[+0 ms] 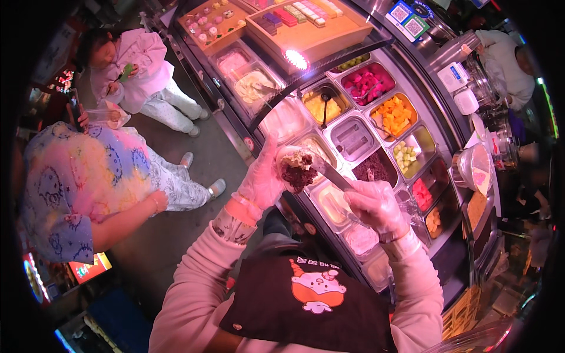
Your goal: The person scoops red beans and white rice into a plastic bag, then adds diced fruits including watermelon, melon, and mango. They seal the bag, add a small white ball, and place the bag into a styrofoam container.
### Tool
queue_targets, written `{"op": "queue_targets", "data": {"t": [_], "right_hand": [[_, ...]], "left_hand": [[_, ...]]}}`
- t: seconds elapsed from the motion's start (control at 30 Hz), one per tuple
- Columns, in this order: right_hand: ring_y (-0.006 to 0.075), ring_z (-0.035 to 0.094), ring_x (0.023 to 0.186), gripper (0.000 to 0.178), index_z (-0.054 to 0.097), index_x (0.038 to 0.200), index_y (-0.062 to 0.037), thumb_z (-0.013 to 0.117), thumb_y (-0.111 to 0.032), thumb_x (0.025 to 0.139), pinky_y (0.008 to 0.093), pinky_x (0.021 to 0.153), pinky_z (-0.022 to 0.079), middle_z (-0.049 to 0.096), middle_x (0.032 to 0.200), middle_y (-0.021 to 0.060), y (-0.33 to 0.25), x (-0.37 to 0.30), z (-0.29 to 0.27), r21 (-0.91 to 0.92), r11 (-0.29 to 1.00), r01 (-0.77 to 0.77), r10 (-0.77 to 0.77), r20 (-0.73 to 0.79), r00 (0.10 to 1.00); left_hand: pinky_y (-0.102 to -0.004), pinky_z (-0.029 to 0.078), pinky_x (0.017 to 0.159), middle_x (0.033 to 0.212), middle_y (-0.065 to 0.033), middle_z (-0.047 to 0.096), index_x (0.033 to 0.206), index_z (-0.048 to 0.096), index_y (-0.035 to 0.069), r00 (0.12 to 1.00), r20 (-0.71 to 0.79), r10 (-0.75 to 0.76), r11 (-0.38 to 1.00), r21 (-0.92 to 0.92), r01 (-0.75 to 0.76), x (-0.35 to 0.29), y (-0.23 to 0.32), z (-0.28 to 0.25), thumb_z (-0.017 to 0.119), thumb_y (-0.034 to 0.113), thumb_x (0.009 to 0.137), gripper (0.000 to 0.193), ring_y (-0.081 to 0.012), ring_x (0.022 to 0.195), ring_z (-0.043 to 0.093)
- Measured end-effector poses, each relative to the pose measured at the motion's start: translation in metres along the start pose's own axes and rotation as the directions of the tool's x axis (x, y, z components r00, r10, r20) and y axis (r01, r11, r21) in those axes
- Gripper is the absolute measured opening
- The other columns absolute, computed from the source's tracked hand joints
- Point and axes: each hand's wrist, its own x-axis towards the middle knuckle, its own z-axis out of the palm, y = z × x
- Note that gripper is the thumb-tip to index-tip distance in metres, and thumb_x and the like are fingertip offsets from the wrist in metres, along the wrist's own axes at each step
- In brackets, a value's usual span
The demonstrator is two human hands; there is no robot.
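Observation:
In the clear plastic glove, my left hand [260, 179] is closed around a pale, round dough wrapper [283, 157] heaped with dark, crumbly filling [298, 178]. Some cream-coloured bits lie on top of that filling. My right hand [376, 207], gloved too, grips a flat metal spatula [333, 175], whose tip touches the filling. Both hands are above the near edge of a counter of metal pans. Below the spatula is a pan of dark, crumbly filling [376, 167], and beside it a pan of pale cream [333, 205].
More pans hold pink-red cubes [369, 82], orange fruit cubes [395, 117] and green cubes [406, 157]. A curved dark-edged guard and a wooden display tray [347, 36] stand over the far side. Two people are at the left, beyond the counter; another person is at the far right.

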Motion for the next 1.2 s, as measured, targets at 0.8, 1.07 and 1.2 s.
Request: {"op": "queue_targets", "data": {"t": [0.8,1.07,1.2], "right_hand": [[0.0056,0.050,0.052,0.016,0.070,0.082,-0.0019,0.073,-0.012,0.094,0.0232,0.048,0.031,0.058,0.063,-0.0006,-0.019,-0.005,0.008,0.747,0.230,-0.624,0.839,0.173,0.516],[0.0043,0.045,0.049,0.019,0.068,0.081,-0.0023,0.071,-0.012,0.097,0.0235,0.046,0.027,0.055,0.062,-0.0027,-0.027,0.003,0.028,0.825,0.100,-0.557,0.826,0.243,0.508],[0.0047,0.044,0.046,0.021,0.067,0.078,-0.0040,0.070,-0.012,0.097,0.0240,0.044,0.026,0.053,0.060,-0.0027,-0.038,0.012,0.027,0.758,-0.071,-0.649,0.818,0.417,0.397]], "left_hand": [[-0.0360,0.063,0.077,0.101,-0.0138,0.076,0.120,0.062,0.001,0.917,-0.313,0.245,0.962,0.196,-0.190,0.019,-0.034,-0.016,0.077,-0.005,0.089,0.035,-0.0240,0.085,0.077],[-0.0511,0.056,0.101,0.127,-0.0190,0.069,0.130,0.062,0.000,0.997,-0.029,0.068,0.973,-0.217,-0.072,0.017,-0.024,-0.019,0.061,0.020,0.105,0.032,-0.0325,0.119,0.067],[-0.0465,0.060,0.090,0.117,-0.0183,0.071,0.122,0.064,0.000,0.984,-0.162,0.079,0.987,-0.125,-0.100,0.021,-0.028,-0.019,0.063,0.026,0.106,0.031,-0.0303,0.104,0.071]]}}
